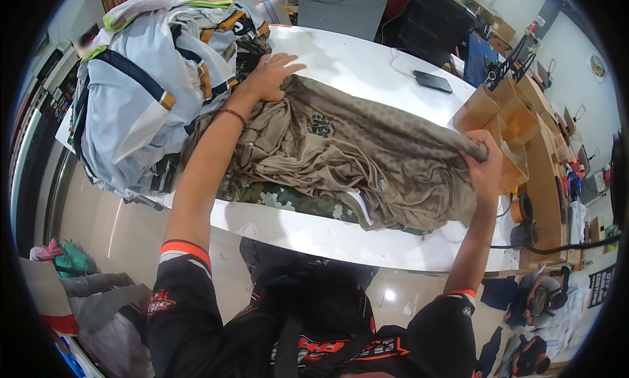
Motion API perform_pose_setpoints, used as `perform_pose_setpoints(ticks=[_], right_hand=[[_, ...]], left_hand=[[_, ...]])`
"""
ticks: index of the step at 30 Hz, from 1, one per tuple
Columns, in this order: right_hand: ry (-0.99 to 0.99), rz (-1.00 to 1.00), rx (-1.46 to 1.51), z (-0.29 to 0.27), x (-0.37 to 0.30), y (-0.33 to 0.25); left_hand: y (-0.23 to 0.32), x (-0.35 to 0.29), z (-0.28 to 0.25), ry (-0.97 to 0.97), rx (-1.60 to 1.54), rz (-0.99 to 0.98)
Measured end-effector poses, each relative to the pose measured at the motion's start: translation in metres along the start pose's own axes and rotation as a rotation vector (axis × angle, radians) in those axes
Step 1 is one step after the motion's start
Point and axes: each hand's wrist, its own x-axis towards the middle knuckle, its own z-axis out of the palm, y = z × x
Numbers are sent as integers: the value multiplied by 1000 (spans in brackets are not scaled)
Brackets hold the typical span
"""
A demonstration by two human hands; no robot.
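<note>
A brown patterned shirt with a dark printed emblem lies across the white table, partly bunched toward its near side. A white-edged collar shows among the folds. Its far right corner is gripped by my right hand, fingers wrapped round the cloth. My left hand rests at the far left edge of the shirt with its fingers spread. Under the brown cloth, a green camouflage garment sticks out along the near side. Just left of my left hand rises a large pile of grey-white garments with navy and orange trim.
A dark phone with a cable lies toward the back right. Cardboard-coloured boxes stand at the table's right end, beside an orange tape roll and a black cable. A black chair stands behind. Cloth-filled bags sit at lower left.
</note>
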Motion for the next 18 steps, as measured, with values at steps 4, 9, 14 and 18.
perform_pose_setpoints(ticks=[4,9,14,18], right_hand=[[265,-113,194,-10,-27,1],[453,-99,98,-20,-21,12],[636,-113,100,-70,11,20],[752,-187,69,-119,40,18]], left_hand=[[-9,10,-4,-192,-191,-125],[-53,0,-27,-52,-111,13],[-36,-10,-116,377,-300,-326],[43,-24,-229,482,-583,-495]])
